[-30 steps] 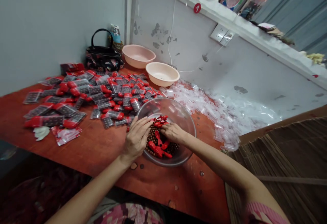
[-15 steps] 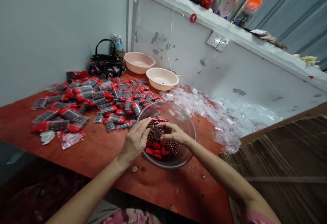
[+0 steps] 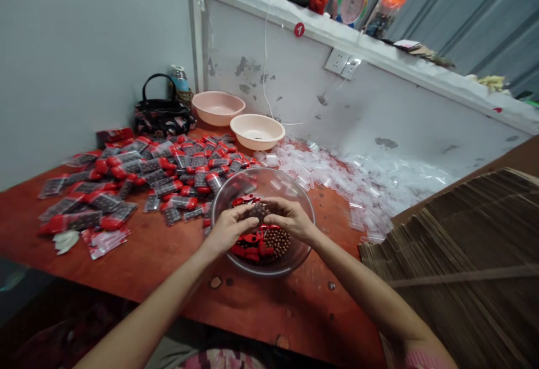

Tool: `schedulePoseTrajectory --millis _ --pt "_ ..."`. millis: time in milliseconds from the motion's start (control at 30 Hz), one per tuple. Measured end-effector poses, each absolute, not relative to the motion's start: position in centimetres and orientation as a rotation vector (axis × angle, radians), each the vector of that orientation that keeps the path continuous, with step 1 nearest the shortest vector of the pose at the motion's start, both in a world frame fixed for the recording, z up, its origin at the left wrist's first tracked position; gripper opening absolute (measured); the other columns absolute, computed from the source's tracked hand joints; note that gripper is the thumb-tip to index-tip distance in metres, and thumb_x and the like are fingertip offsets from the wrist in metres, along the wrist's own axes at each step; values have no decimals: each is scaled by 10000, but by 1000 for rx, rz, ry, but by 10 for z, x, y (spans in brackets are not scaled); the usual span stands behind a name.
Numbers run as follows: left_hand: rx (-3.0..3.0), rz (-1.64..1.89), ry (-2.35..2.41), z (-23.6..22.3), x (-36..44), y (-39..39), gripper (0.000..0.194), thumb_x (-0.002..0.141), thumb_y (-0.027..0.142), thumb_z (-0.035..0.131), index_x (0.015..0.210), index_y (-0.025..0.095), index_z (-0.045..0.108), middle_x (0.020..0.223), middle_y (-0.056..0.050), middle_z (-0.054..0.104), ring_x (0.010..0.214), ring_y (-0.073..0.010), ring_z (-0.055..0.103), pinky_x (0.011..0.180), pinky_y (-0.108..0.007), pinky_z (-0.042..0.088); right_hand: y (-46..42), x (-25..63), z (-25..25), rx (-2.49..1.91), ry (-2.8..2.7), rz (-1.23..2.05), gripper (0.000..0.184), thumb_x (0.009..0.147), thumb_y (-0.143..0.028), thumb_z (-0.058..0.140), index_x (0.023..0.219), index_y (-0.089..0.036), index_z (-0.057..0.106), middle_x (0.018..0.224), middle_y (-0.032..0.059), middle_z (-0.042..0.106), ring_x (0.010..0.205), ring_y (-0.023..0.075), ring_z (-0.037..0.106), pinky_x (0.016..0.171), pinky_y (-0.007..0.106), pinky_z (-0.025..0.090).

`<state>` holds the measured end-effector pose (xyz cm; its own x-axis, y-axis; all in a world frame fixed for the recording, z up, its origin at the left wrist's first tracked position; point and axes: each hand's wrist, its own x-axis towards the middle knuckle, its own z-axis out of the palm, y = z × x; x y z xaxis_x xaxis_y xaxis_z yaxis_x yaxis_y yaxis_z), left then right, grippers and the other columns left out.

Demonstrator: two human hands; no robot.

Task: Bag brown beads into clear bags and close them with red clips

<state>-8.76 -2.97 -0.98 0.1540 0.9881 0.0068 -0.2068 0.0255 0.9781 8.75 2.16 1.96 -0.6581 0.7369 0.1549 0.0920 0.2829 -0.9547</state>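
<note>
A clear glass bowl (image 3: 301, 200) stands on the red-brown table (image 3: 168, 256). It holds brown beads (image 3: 278, 241) and red plastic pieces (image 3: 248, 242). Both of my hands are over the bowl. My left hand (image 3: 229, 227) and my right hand (image 3: 288, 217) pinch together on a small clear bag of brown beads (image 3: 257, 210) held between their fingertips above the bowl's contents.
A heap of filled bead packets with red ends (image 3: 138, 175) lies to the left. Empty clear bags (image 3: 349, 181) are spread to the right. Two pink basins (image 3: 256, 130) and a black handbag (image 3: 162, 115) stand at the back wall. Stacked cardboard (image 3: 463, 268) lies at the right.
My hands have risen from among the beads and come together on a small filled bag. The camera view has shifted slightly to the right.
</note>
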Motion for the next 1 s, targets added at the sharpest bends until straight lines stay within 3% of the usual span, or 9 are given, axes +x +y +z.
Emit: schedulePoseTrajectory --millis 467,800,1000 --pt "1176 1040 948 -4 -80 -26 302 699 312 610 971 181 612 893 -29 652 800 -174 602 727 -283 481 21 106 34 -606 -2451 652 251 797 -267 545 1034 -185 538 946 52 628 865 135 586 773 246 445" --pt "1406 1010 1103 -14 -83 -22 317 714 327 586 994 184 623 956 -45 659 889 -217 592 810 -329 452 27 112 17 -671 -2437 885 195 760 -249 589 935 -184 534 796 2 618 702 96 565 652 193 426" --pt "1343 1135 1087 -5 -78 -21 294 757 309 532 1012 167 564 1000 -68 636 908 -208 585 814 -339 457 39 117 -1 -830 -2002 1208 403 741 -274 601 1106 -215 440 851 7 633 730 107 593 674 237 456"
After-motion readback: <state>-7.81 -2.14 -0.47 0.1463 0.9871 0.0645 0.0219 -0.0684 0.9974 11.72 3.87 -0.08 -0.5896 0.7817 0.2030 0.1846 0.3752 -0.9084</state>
